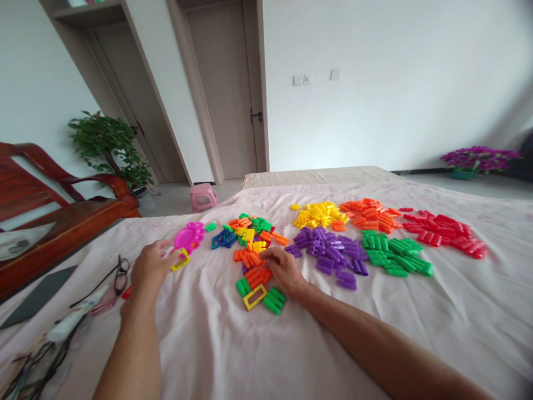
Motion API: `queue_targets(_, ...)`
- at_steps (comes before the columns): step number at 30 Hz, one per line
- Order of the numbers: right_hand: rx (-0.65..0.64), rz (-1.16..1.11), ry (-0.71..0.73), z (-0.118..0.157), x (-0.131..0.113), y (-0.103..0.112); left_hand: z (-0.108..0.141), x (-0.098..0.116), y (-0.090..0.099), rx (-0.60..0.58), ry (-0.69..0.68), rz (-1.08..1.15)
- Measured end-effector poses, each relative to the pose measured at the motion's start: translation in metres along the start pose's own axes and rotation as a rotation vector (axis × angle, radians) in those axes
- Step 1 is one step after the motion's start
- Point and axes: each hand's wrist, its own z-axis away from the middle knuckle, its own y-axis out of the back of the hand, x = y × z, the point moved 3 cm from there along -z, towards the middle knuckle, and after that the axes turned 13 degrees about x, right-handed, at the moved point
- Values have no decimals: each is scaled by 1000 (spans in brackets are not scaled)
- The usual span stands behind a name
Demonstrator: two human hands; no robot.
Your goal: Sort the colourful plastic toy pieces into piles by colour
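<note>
My left hand [150, 269] is at the left, fingers closed on the edge of a yellow rectangular plastic frame [185, 264], beside a pink flower-edged plastic dish [195, 236]. Nearer the middle, my right hand [287, 271] bends over a mixed pile of plastic pieces, its fingertips pinched together against orange tube pieces [244, 256]; what they grip is hidden. Just in front of it lie another yellow frame [249, 303] and a green joined-tube piece [275, 300]. Dark blue frames [224, 239] sit at the pile's left side.
Sorted heaps of yellow [318, 214], orange [370, 214], purple [333, 250], green [397, 254] and red pieces [449, 230] spread to the right on the wrinkled pale cloth [200, 344]. Eyeglasses [121, 275] and cables [62, 355] lie at the left. A pink stool [203, 196] stands beyond.
</note>
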Motion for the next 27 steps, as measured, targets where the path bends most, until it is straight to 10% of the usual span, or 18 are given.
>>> queue_targets(8, 6, -33, -17, 0, 6, 0, 41, 90, -84, -21, -400, -123)
queue_targets(14, 1, -7, -25, -2, 2, -1, 41, 76, -94, -54, -409, -178)
queue_targets(21, -17, -12, -28, -3, 1, -1, 32, 47, -76, -353, -278, 22)
queue_targets(27, -30, -26, -32, -3, 2, -2, 24, 36, -69, -218, -152, 114)
